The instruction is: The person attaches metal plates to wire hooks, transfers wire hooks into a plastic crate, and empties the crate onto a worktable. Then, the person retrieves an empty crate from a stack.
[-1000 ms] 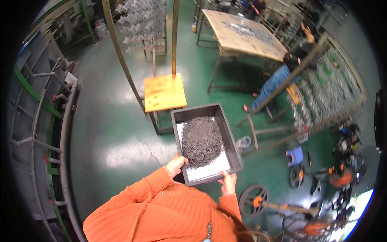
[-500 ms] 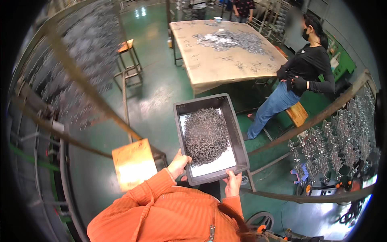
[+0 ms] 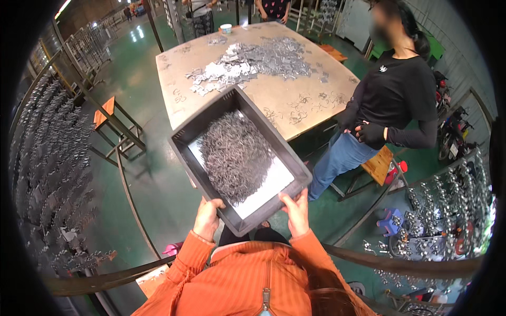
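Observation:
Between my two hands I carry a black plastic crate point(image 3: 275, 145), turned at an angle over the near side of the table. My left hand point(image 3: 207, 217) is closed on the crate's near left rim, with the thumb over the edge. Closed on the near right rim is my right hand point(image 3: 296, 210), its thumb on top. A dense heap of small bent wire hooks point(image 3: 234, 158) fills much of the crate. Part of a white sheet point(image 3: 270, 185) shows beneath the heap.
Ahead, the brown-covered table point(image 3: 171, 73) bears flat metal pieces point(image 3: 232, 66) and loose wire hooks point(image 3: 300, 108). To its right is a person point(image 3: 398, 100) in black. Wooden stools point(image 3: 105, 111) and racks of hanging metal parts point(image 3: 50, 152) flank me. A pink object point(image 3: 172, 248) lies low left.
I have moved closer to the table, and the crate has turned and now overlaps its near edge. The person in black appears nearer. Both my hands stay on the rim.

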{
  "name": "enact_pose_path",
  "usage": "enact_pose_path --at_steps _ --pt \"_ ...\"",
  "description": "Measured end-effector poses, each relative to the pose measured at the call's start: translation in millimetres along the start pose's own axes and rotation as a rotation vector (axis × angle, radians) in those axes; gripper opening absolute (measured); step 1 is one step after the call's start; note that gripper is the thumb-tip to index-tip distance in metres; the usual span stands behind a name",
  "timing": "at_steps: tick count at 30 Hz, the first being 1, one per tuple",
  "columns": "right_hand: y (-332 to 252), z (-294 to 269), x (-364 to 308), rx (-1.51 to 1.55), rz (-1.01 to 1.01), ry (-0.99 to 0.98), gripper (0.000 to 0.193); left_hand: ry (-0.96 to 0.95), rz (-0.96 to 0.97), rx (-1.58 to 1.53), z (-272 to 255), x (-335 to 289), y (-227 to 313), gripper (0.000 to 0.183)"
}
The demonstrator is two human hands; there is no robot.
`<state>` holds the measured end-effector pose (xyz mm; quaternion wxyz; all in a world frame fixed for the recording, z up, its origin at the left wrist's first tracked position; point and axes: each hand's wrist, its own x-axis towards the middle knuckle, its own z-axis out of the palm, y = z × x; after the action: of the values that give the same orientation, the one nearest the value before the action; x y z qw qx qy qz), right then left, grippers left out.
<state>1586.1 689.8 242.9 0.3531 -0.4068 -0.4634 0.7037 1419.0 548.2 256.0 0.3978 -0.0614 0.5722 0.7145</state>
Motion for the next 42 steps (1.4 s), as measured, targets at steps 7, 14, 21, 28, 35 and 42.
enact_pose_path --at_steps 7,14,21,28,35,42 --pt "4 56 81 0.109 0.491 -0.143 0.072 0.038 -0.044 0.025 28 92 45 0.032" --pt "-7 79 128 0.196 0.338 0.015 0.047 -0.081 -0.199 0.100 50 151 70 0.028" --pt "-36 75 183 0.105 0.246 0.112 0.045 -0.258 -0.254 0.083 107 185 109 0.034" --pt "-77 54 302 0.223 0.289 0.010 0.026 -0.497 -0.083 0.185 176 263 135 0.052" --pt "-133 57 458 0.376 0.297 -0.073 0.009 -0.394 0.130 0.133 236 319 159 0.067" --pt "-178 37 619 0.347 0.294 -0.057 0.013 -0.058 0.140 0.104 215 339 164 0.051"
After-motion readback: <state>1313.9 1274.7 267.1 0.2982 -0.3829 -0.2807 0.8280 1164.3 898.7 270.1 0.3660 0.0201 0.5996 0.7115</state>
